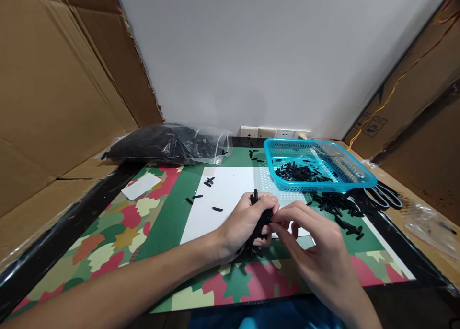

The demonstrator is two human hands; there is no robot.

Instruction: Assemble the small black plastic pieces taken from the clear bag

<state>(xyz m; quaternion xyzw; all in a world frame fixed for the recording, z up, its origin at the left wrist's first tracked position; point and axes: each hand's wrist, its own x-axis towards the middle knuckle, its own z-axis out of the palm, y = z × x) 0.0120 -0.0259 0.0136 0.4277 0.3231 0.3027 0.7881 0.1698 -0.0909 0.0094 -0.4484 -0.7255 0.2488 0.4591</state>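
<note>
Left hand [247,223] clenched around bundle of short black sticks [261,221]; right hand [316,242] fingertips pinching one.

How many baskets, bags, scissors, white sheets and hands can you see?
Blue basket: 1
Clear bag of black pieces: 1
Scissors: 1
White sheets: 2
Hands, the left hand and the right hand: 2
Total: 7

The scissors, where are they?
In the head view, the scissors lie at the table's right edge, just right of the blue basket, beside loose black pieces.
</note>
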